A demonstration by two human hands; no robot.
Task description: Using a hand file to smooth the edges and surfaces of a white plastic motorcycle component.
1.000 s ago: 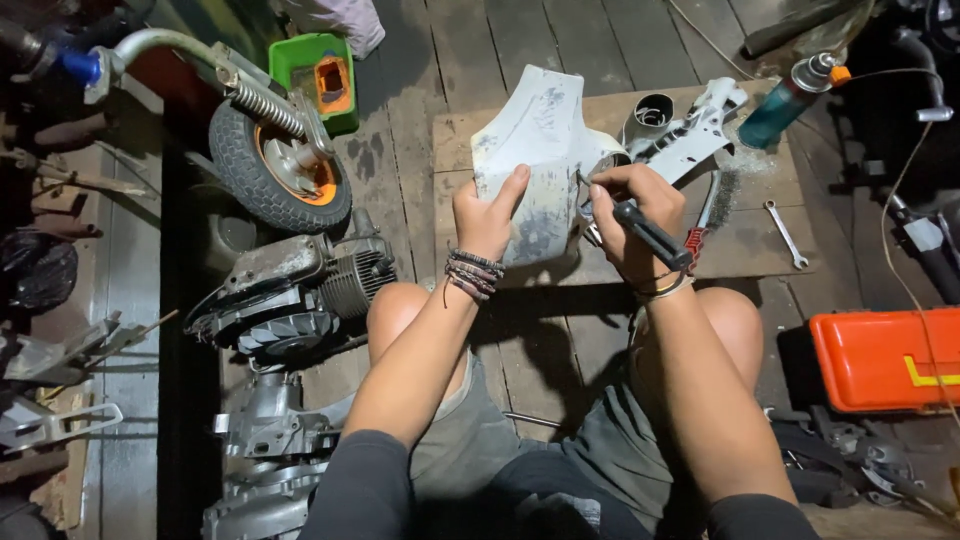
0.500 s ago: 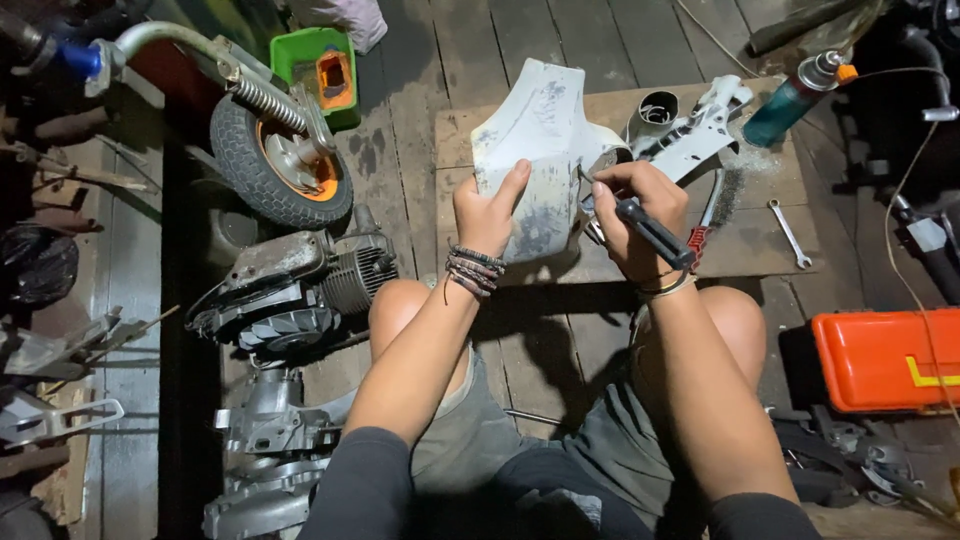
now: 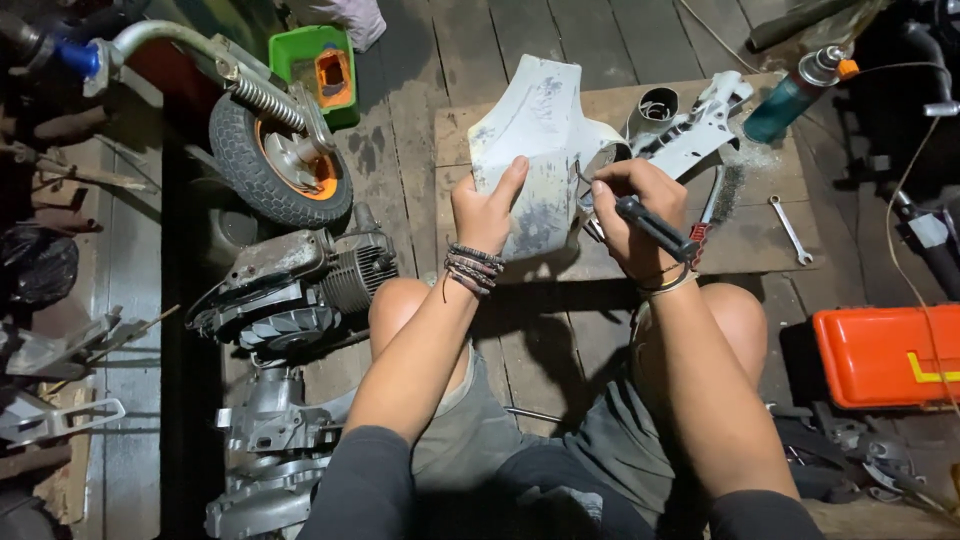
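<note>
Centrally in the upper half of the frame, a pale white, scuffed moulded body panel (image 3: 535,150) stands on a flat wooden board worktop (image 3: 745,235), its long axis running from the board's near edge up toward the top of the frame, slightly tilted left. The left hand (image 3: 487,210) clasps the panel's lower left edge, thumb pressed onto its front face and fingers wrapped behind, so this grip is closed on the panel. The right hand (image 3: 630,205) sits just right of the panel's lower right edge, its grip pinching a black-handled slim tool (image 3: 655,228) whose handle points down and right toward the wrist; the working tip is hidden between the fingers and the panel, so I cannot tell whether it touches. The panel therefore lies between the two hands, left of the tool, with the left hand already on it and the right just beside.

The panel looks worn: grey smudges and dark scratch marks across the face, a curved flare toward the top, and a rounded cutout near its right side.

Behind it on the board lie a white bracket-shaped part (image 3: 695,130), a teal spray can (image 3: 795,90) and a small silver spanner (image 3: 790,228).
</note>
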